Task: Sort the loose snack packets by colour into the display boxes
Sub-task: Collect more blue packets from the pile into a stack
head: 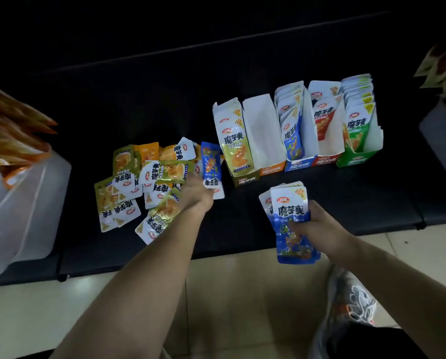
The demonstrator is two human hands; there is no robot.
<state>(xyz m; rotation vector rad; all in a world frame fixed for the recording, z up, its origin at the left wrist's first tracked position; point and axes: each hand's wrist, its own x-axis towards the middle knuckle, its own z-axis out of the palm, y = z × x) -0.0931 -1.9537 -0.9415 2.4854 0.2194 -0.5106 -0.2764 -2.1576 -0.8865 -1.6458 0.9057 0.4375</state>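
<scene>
A heap of loose snack packets [149,182], olive and orange, lies on the dark bench. My left hand [194,194] rests on the heap's right edge, fingers at a blue packet [211,164]; whether it grips it is unclear. My right hand [312,226] holds a small stack of blue packets [291,224] upright in front of the boxes. Five display boxes stand in a row: olive [246,181] with packets, orange [272,169] holding none, blue [299,164], red [325,159] and green [356,159], each with packets.
A translucent plastic bin [22,203] with orange packets stands at the left end of the bench. More packets show at the right edge [442,60]. Tiled floor and a shoe [351,299] lie below the bench's front edge.
</scene>
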